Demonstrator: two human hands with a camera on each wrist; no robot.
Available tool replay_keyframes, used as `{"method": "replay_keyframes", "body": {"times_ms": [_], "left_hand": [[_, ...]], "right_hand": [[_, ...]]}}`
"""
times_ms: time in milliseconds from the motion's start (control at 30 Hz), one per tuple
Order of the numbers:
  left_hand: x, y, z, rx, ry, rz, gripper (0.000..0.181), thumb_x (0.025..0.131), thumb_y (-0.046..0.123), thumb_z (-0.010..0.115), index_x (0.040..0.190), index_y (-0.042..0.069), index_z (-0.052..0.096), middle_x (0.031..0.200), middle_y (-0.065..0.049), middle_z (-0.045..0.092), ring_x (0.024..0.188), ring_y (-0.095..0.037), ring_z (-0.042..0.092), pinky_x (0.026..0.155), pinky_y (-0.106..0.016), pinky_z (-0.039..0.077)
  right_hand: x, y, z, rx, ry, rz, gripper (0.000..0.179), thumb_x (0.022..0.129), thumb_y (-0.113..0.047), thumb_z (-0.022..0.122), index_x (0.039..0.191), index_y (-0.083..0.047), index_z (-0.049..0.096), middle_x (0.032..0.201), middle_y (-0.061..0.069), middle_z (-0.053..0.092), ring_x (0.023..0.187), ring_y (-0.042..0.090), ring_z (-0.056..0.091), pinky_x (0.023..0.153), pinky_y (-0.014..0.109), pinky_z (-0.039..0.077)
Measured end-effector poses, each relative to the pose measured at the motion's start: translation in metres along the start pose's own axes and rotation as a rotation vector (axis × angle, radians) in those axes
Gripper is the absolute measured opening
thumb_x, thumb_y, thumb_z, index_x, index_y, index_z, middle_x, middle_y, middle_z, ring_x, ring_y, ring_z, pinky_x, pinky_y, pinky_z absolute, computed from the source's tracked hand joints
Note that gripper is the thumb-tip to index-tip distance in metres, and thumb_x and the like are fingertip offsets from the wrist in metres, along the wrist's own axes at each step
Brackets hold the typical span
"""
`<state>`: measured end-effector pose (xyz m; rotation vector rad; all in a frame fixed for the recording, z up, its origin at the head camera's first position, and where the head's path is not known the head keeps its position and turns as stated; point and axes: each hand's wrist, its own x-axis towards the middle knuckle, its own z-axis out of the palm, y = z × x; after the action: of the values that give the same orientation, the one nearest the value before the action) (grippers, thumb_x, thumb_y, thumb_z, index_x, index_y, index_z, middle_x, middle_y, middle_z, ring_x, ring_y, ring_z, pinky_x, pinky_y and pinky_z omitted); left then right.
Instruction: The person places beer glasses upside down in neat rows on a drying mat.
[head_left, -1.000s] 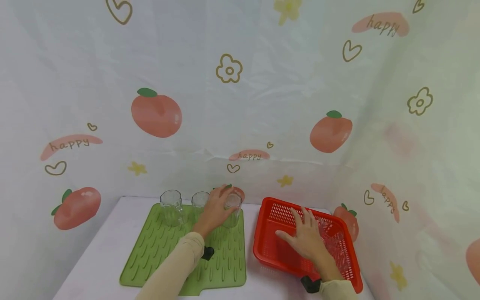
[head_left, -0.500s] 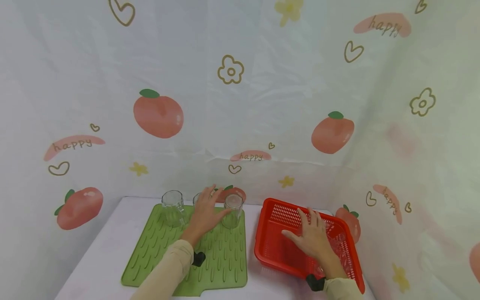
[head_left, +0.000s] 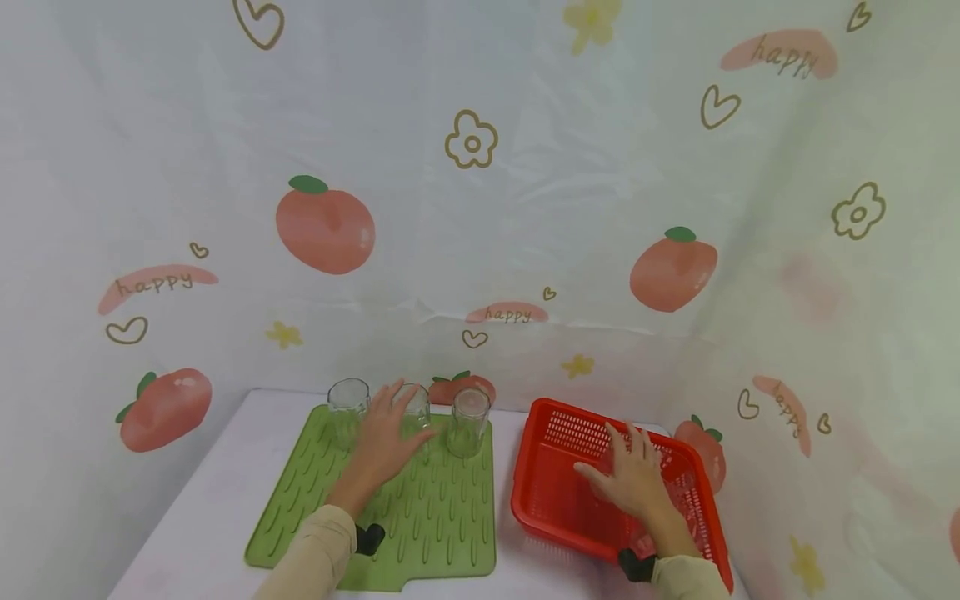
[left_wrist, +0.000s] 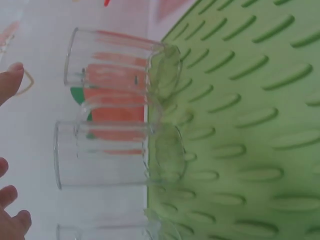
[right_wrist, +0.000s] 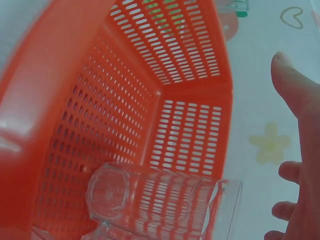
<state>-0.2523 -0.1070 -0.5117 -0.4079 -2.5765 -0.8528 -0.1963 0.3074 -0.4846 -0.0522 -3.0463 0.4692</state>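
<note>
Three clear glass mugs stand upright in a row along the back of a ribbed green drying mat [head_left: 442, 517]: the left mug [head_left: 343, 408], the middle mug [head_left: 418, 423] and the right mug [head_left: 468, 427]. My left hand [head_left: 378, 450] hovers with spread fingers before the left and middle ones, holding nothing. In the left wrist view, its fingers [left_wrist: 10, 82] are apart from the nearest glass mug [left_wrist: 115, 155]. Over the red plastic basket [head_left: 555, 533] my right hand [head_left: 633, 483] is spread and holds nothing. A glass [right_wrist: 155, 200] lies on its side inside the basket, with more glassware partly hidden beside it.
A white table [head_left: 187, 500] carries the mat on the left and the basket on the right, with a narrow strip between them. Behind and to the right hangs a white printed curtain [head_left: 555, 208], close to the back edge of the table.
My left hand has moved left and toward me, away from the right mug, past the middle one. The right hand stays over the basket, nearly still. The view has shifted slightly.
</note>
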Motion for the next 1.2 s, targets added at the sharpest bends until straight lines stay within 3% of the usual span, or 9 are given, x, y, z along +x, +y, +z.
{"method": "replay_keyframes", "body": {"times_ms": [367,867,1033,1200], "left_hand": [[-0.018,-0.016,-0.011,0.027,0.059,-0.013,0.082,0.086,0.041,0.081,0.154,0.012,0.045,0.161,-0.020,0.037,0.148,-0.051,0.031,0.112,-0.073,0.034],[-0.050,-0.049,-0.017,0.039,0.083,-0.125,0.084,0.084,0.041,0.083,0.154,0.014,0.045,0.164,-0.019,0.029,0.151,-0.052,0.020,0.110,-0.077,0.029],[-0.058,-0.064,-0.017,0.056,0.065,-0.167,0.086,0.085,0.045,0.081,0.156,0.017,0.042,0.166,-0.020,0.026,0.150,-0.054,0.018,0.110,-0.078,0.027],[-0.067,-0.078,-0.022,0.026,0.001,-0.263,0.091,0.088,0.053,0.076,0.161,0.020,0.032,0.168,-0.021,0.016,0.151,-0.058,0.009,0.111,-0.081,0.020]], "right_hand": [[0.009,0.014,-0.001,-0.025,0.003,-0.024,0.106,0.086,-0.075,0.062,0.158,-0.004,0.030,0.162,0.033,0.018,0.147,0.058,0.013,0.112,0.085,0.010],[0.016,0.023,-0.003,-0.029,-0.061,0.011,0.106,0.086,-0.068,0.067,0.159,-0.003,0.026,0.162,0.035,0.014,0.145,0.061,0.013,0.113,0.083,0.009],[0.015,0.025,-0.003,-0.008,-0.094,0.039,0.107,0.084,-0.064,0.072,0.158,0.000,0.026,0.160,0.037,0.014,0.144,0.062,0.013,0.114,0.083,0.011],[0.018,0.025,0.000,-0.001,-0.125,0.052,0.108,0.085,-0.064,0.071,0.158,0.001,0.024,0.159,0.038,0.014,0.144,0.064,0.012,0.113,0.084,0.011]]}}
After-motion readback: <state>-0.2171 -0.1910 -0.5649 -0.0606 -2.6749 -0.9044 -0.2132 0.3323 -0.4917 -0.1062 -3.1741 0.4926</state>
